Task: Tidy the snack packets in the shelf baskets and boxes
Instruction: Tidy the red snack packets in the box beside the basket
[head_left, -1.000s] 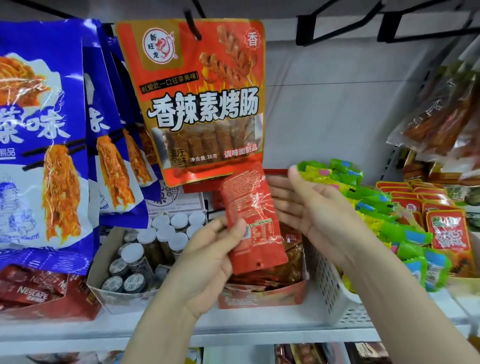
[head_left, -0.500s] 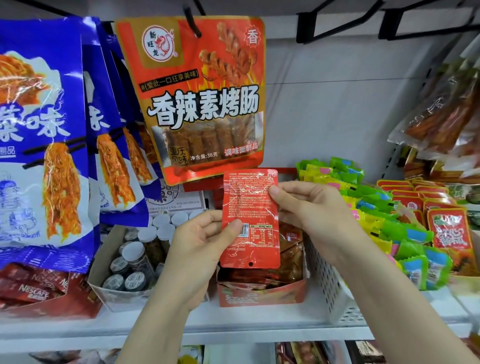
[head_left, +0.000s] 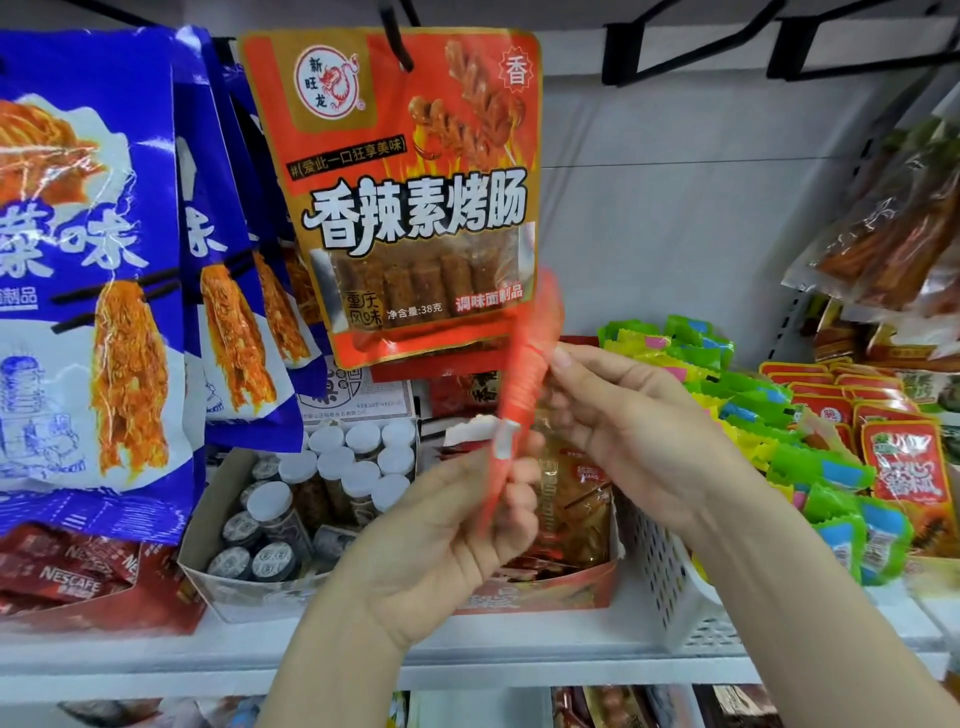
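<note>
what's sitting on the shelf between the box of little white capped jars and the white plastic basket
In the head view, a red cardboard box of brown snack packets stands between the jar box and the white basket; both hands partly cover it.

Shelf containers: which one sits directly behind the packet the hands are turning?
The red cardboard box of brown packets, between the box of white-capped jars and the white plastic basket.

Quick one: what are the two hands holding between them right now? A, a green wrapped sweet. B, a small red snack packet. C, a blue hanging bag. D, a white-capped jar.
B: the left hand and right hand both pinch the small red snack packet, blurred and seen nearly edge-on, above the red cardboard box; the white-capped jars sit untouched in their own box.
</note>
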